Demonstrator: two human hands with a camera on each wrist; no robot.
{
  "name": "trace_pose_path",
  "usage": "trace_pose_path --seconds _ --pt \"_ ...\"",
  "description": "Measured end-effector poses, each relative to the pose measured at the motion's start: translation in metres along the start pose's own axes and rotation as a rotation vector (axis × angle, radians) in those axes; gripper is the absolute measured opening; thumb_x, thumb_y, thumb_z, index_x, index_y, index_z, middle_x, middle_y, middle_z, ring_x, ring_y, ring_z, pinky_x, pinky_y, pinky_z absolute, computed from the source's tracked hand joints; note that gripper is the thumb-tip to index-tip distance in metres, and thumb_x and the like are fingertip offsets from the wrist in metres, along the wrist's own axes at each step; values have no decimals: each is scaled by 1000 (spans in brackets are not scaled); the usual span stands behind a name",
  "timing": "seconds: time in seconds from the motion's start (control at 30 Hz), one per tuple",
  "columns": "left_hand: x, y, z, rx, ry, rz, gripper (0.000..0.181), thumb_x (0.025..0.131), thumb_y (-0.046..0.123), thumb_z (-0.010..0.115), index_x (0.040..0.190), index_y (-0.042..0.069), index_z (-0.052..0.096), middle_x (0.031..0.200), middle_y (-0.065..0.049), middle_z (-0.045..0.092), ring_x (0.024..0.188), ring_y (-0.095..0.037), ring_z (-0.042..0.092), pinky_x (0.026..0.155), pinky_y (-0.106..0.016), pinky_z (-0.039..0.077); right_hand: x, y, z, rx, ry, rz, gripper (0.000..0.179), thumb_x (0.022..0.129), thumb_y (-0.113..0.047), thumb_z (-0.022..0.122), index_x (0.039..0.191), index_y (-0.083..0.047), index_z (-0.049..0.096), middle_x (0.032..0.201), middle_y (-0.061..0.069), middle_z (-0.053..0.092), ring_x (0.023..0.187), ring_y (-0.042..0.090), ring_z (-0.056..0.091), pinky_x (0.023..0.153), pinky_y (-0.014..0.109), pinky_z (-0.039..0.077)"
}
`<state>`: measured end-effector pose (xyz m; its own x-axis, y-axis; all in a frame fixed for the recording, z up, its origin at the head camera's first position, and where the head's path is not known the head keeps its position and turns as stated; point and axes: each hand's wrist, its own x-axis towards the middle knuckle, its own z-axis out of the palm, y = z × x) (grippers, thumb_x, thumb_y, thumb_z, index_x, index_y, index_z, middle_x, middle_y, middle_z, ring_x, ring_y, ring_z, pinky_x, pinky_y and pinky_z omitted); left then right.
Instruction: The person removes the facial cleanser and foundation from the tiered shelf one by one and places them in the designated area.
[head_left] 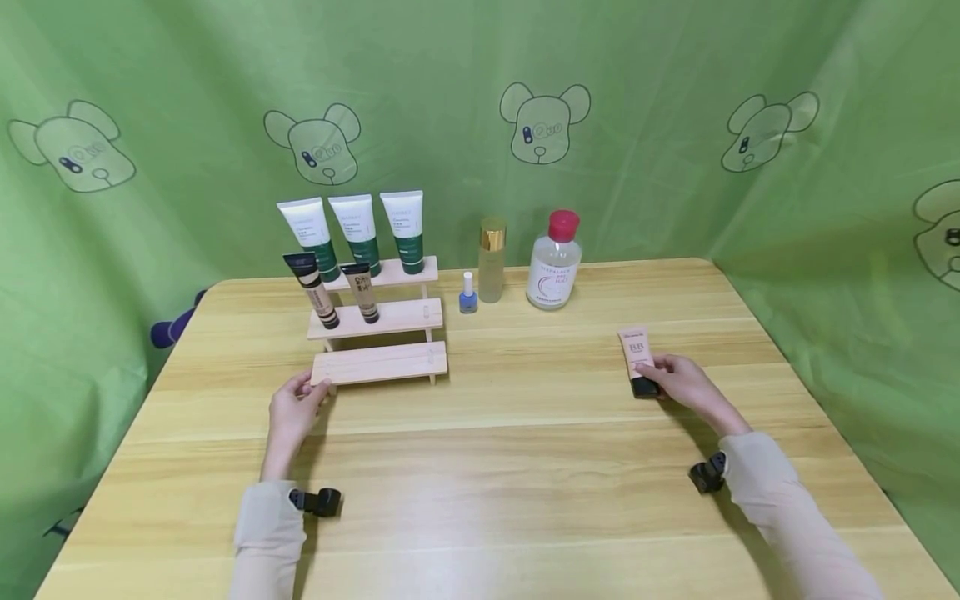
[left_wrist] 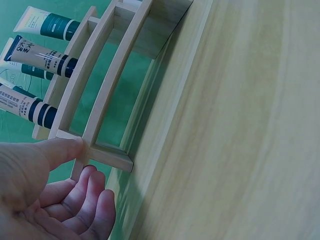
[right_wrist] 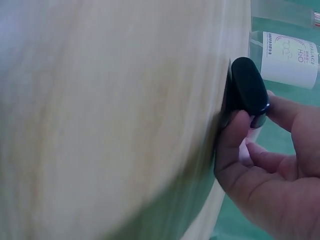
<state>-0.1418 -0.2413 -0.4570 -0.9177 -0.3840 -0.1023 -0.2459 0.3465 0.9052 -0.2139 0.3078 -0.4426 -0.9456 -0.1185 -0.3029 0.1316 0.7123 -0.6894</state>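
Observation:
At the left, my left hand (head_left: 294, 410) holds the end of the lowest tier of a three-tier wooden display stand (head_left: 378, 363). Thumb and fingers pinch that corner in the left wrist view, where the stand's side (left_wrist: 107, 95) shows close up. On the right, my right hand (head_left: 684, 383) grips a pink BB cream tube (head_left: 636, 346) near its black cap (right_wrist: 250, 85). The tube's cap end points toward me, low over the table. In the right wrist view most of the pink body is hidden behind cap and fingers.
Three white-and-green tubes (head_left: 405, 229) stand on the top tier. A beige tube (head_left: 317, 292) and a smaller tube (head_left: 363, 292) stand on the middle tier. Blue nail polish (head_left: 468, 298), a gold-capped bottle (head_left: 491, 267) and a red-capped bottle (head_left: 553, 271) stand along the table's back.

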Motion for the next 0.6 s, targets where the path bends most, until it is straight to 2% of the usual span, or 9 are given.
trace_pose_path --seconds 0.37,0.6 --pt "-1 1 0 12 2 -1 50 94 18 60 131 -12 46 89 -8 60 66 -6 57 59 -15 50 -5 0 -3 -35 47 14 62 100 -35 47 131 18 39 98 17 56 74 13 52 61 23 48" --pt "-2 2 0 8 -3 -9 50 94 18 60 132 -12 46 90 -8 59 68 -6 57 60 -15 51 -7 1 -3 -32 78 -6 60 99 -33 48 131 17 39 97 18 54 73 14 53 61 24 50"
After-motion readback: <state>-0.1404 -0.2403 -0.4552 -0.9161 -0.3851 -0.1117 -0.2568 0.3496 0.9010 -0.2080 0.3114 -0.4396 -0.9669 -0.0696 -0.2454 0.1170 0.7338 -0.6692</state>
